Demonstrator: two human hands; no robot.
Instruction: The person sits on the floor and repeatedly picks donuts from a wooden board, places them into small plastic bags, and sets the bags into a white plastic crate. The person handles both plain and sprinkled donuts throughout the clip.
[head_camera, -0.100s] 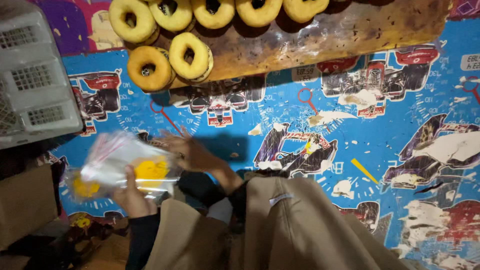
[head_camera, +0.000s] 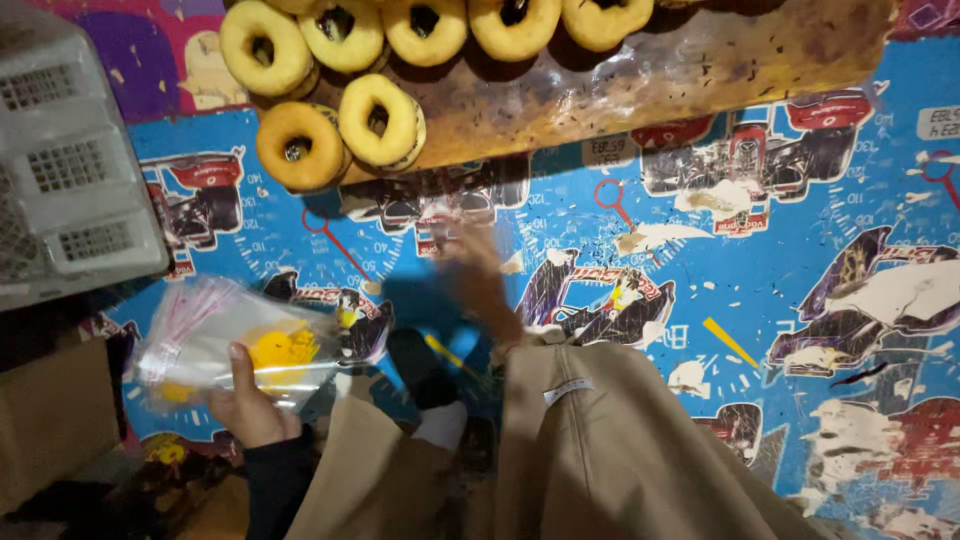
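Low on the left, the left hand pinches a stack of clear bags; the blurred right hand, grip unreadable, reaches toward doughnuts on the board. It looks like bagging: lifting one doughnut comes next.

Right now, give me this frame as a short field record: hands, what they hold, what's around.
left hand: grips a stack of clear plastic bags with yellow print
right hand: motion-blurred, empty as far as visible, above the table
doughnuts: plain rings on a wooden board at the far edge
table cover: blue, race-car print, worn patches
crate: white plastic, at left
clothing: beige sleeve
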